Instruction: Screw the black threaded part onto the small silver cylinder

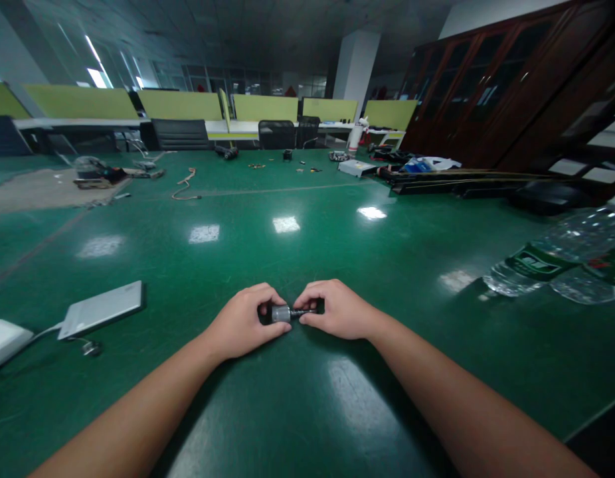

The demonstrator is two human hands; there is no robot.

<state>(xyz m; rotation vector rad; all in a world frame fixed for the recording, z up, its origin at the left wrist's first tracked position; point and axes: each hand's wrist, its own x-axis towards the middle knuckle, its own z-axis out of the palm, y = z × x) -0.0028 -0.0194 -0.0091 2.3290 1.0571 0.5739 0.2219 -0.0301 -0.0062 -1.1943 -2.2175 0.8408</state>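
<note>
Close above the green table [307,398], near the middle of the head view, a short grey metal cylinder [281,313] lies sideways between the thumb and fingers of my left hand [245,322]. From its right end a thin dark rod [297,312] runs in line with it, ridged like a thread or a spring; which of these it is I cannot tell. My right hand [340,311] pinches this rod between thumb and fingertips, which hide part of it. The two hands face each other, their fingertips a small gap apart.
On the left lie a flat silver device [103,309] with a white cable, a white block [6,342] and a small metal part [91,348]. Clear water bottles [531,265] are at the right. Tools, a cord [185,182] and a grey box [356,167] are farther back.
</note>
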